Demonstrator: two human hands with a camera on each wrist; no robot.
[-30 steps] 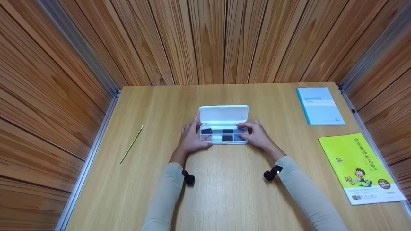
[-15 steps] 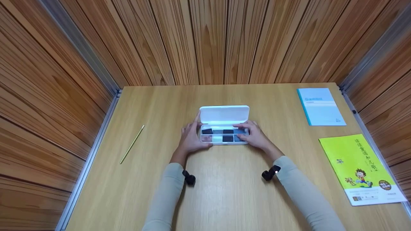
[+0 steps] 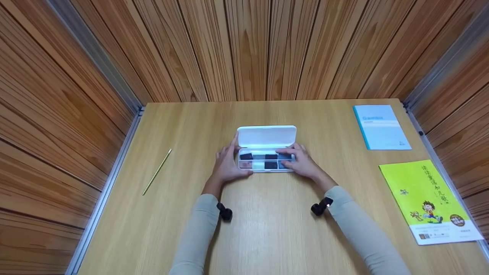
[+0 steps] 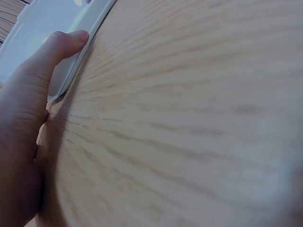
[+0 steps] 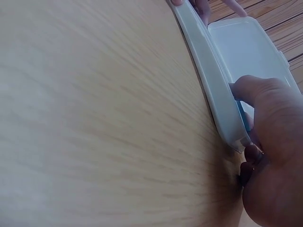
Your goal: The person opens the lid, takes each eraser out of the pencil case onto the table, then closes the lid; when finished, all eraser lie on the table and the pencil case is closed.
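A white case (image 3: 266,136) lies open in the middle of the table (image 3: 267,229), lid tipped back, its tray holding dark and pinkish blocks in compartments. My left hand (image 3: 227,164) rests against its left end with straight fingers, index finger up by the lid and thumb (image 4: 52,52) pressed along the case's (image 4: 47,19) front edge. My right hand (image 3: 301,162) grips the right end. Its thumb (image 5: 251,90) sits on the front wall of the case (image 5: 210,80) and its fingers curl over the right compartments. What lies under those fingers is hidden.
A thin yellow-green pencil (image 3: 157,172) lies at the left. A pale blue booklet (image 3: 381,126) sits at the far right, and a green picture book (image 3: 429,200) nearer me on the right. Wood-panel walls close in the table on three sides.
My right hand has crept a little to the left over the tray's right compartments. The left hand and the case have stayed put.
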